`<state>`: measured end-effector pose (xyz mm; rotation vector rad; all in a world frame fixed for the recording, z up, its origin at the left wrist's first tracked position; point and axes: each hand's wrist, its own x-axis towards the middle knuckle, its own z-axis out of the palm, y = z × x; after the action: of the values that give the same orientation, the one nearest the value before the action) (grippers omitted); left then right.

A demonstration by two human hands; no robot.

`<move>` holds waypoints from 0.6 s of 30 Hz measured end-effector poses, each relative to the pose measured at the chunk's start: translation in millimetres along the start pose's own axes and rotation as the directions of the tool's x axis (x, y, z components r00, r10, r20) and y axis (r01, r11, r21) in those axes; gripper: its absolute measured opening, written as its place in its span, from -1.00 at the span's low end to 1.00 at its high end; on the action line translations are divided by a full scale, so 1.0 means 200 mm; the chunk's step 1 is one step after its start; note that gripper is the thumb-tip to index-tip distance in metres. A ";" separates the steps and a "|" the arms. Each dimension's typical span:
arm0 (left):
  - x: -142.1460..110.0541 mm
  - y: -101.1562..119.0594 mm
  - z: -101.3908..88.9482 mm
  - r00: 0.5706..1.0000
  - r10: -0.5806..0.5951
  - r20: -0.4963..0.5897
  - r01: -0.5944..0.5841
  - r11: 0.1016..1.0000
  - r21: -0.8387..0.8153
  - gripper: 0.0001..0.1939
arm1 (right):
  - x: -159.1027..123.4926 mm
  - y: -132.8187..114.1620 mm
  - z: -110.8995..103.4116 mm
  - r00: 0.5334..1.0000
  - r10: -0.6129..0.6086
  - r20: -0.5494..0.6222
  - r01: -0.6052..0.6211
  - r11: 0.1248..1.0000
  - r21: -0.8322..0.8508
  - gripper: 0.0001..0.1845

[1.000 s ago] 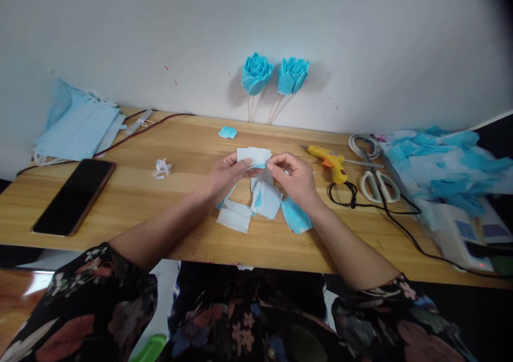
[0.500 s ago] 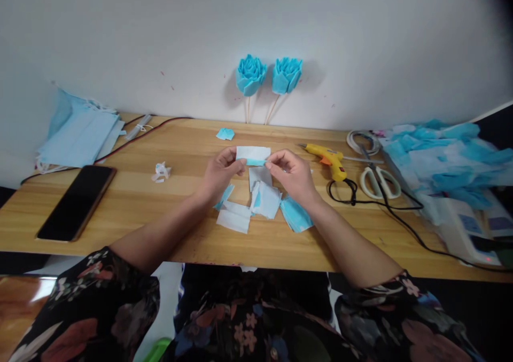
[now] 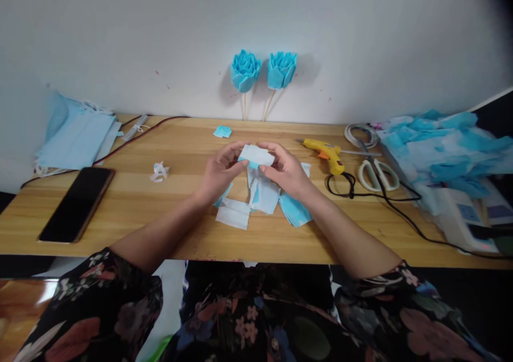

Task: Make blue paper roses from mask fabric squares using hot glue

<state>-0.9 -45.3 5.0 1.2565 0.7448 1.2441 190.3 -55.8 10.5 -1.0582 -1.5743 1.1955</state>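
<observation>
Between both hands is a small white-and-blue piece of mask fabric (image 3: 256, 154), its near edge folded over so a blue strip shows. My left hand (image 3: 225, 171) pinches its left end, thumb on the fold. At the right end, my right hand (image 3: 285, 171) grips it with thumb in front and fingers behind. Below them on the table lie more cut fabric pieces: a white one (image 3: 233, 213), a white stack (image 3: 265, 195) and a blue stack (image 3: 295, 210) under my right wrist. A small blue piece (image 3: 222, 131) lies beyond my left hand.
Two blue fabric flowers (image 3: 245, 71) on sticks lean against the wall. To the right are a yellow glue gun (image 3: 326, 152), scissors (image 3: 377, 176), a black cord and a heap of blue scraps (image 3: 449, 148). A phone (image 3: 77, 204) and stacked face masks (image 3: 76, 136) are at left.
My hands have drawn closer together on the fabric piece. Its near edge is now folded up more, and my thumbs press nearer its middle. The view has shifted slightly.
</observation>
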 end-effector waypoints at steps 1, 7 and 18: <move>0.00 0.00 0.00 1.000 -0.012 0.003 0.012 0.999 -0.045 -0.58 | 0.00 -0.01 0.01 1.000 -0.012 -0.010 0.012 1.000 -0.001 -0.48; -0.01 -0.03 0.01 0.957 -0.274 0.090 0.282 0.956 -0.081 -0.71 | -0.01 -0.02 0.05 0.995 -0.039 -0.097 0.039 0.999 0.000 -0.50; 0.02 0.02 -0.02 0.927 -0.374 0.006 0.369 0.912 -0.178 -0.76 | 0.00 -0.02 -0.07 0.963 -0.259 -0.071 0.212 0.895 -0.393 -0.61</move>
<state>-5.0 -41.0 8.7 0.9023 0.8311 0.9907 203.4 -53.7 17.1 -1.1198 -1.8236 0.6588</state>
